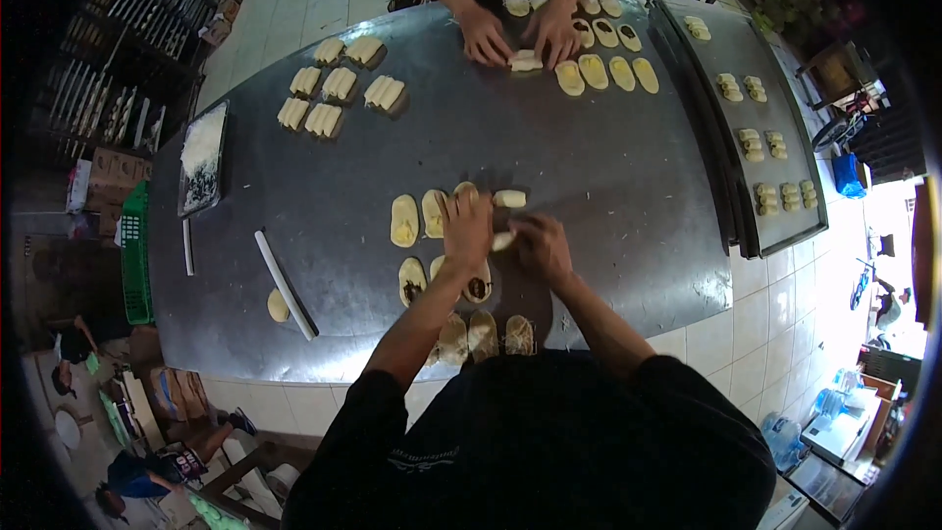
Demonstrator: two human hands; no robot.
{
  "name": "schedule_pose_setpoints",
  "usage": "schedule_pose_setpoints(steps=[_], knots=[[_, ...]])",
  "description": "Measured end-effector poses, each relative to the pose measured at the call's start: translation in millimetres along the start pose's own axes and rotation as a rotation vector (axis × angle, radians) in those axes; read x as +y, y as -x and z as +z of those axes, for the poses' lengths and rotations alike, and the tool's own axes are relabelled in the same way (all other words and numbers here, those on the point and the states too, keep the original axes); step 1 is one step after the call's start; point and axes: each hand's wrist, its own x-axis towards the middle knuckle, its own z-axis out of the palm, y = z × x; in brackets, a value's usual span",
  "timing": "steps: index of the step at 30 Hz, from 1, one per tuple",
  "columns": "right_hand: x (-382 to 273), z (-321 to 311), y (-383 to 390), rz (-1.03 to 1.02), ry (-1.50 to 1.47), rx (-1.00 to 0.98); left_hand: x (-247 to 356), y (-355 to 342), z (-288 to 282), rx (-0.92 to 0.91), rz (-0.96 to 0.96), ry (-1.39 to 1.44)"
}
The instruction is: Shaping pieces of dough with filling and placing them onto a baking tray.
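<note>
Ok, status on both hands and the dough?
Left hand over flat dough ovals. Right hand at a small dough roll. White rod off left, not in the way.

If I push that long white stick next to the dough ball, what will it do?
The long white stick would probably roll, since it looks round and slim. It's likely stiff, lying almost straight. Pushed left, it might bump the dough ball.
</note>
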Motion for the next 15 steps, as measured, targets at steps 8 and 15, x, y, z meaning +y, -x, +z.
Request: schedule_pose_setpoints(steps=[8,15], knots=[[-5,2,-29,-0.076,-0.068,-0.48,7,-48,-57,0.25,-0.094,0.217],[5,-30,5,-0.043,-0.067,-0.747,15,11,-49,-0.386,-0.065,0.655]])
